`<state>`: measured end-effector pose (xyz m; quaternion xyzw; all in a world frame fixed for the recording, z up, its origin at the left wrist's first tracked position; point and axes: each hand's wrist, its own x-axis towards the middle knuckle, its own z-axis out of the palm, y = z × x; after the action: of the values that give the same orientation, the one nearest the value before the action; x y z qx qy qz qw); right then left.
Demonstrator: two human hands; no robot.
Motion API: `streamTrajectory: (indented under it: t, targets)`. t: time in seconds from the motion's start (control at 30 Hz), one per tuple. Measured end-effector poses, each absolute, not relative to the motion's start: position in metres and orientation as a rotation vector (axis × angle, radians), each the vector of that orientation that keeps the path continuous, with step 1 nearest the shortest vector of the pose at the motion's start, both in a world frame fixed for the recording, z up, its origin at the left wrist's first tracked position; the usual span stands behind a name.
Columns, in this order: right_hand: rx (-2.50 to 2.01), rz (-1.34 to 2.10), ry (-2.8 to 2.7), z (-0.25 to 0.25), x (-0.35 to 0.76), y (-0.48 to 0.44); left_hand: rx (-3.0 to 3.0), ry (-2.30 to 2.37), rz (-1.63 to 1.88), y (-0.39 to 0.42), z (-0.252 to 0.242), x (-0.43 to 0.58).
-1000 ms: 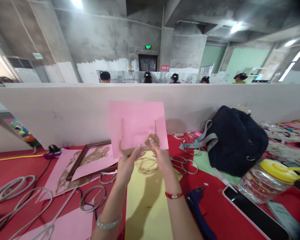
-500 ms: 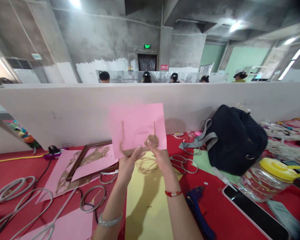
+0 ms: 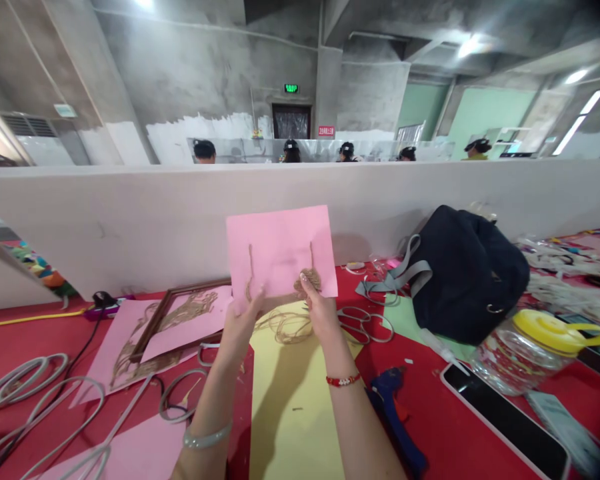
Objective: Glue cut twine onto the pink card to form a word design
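Observation:
Both my hands hold up a sheet of pink paper [image 3: 280, 250] by its lower edge. My left hand [image 3: 243, 327] pinches the lower left corner. My right hand [image 3: 320, 310] grips the lower right part, with its fingertips on a tuft of jute twine [image 3: 307, 283]. Two thin strands of twine run up the sheet's face. More twine hangs in loose loops [image 3: 290, 327] below the sheet, over a sheet of yellow paper [image 3: 293, 413]. To the left lies a wooden picture frame [image 3: 175, 320] on pink paper with twine on it.
A black bag [image 3: 467, 277] sits to the right, near scissors [image 3: 363, 325], a blue glue gun [image 3: 393, 417] and a yellow-lidded plastic jar [image 3: 530, 353]. Grey rings [image 3: 20, 383] lie on the red table at left. A low wall [image 3: 280, 200] stands behind, with several people beyond it.
The pink sheet now stands straighter and sits slightly higher, and my left hand has shifted left along its lower edge. The view has tilted slightly.

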<state>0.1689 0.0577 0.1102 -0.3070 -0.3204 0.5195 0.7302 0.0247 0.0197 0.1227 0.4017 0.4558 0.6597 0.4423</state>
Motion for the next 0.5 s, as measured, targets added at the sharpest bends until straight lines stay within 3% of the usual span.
streamTrajectory:
  t: [0.23,0.4,0.5]
  targets:
    - [-0.876,1.280,-0.735,0.103,0.186,0.056,1.093,1.187,1.557,0.025,0.123,0.003]
    - [-1.099,1.087,-0.863,0.103,0.211,0.058,1.237,1.314,1.455,0.028,0.116,-0.013]
    - [-0.962,1.142,-0.817,0.108,0.227,0.057,1.301,1.421,1.486,0.028,0.112,-0.029]
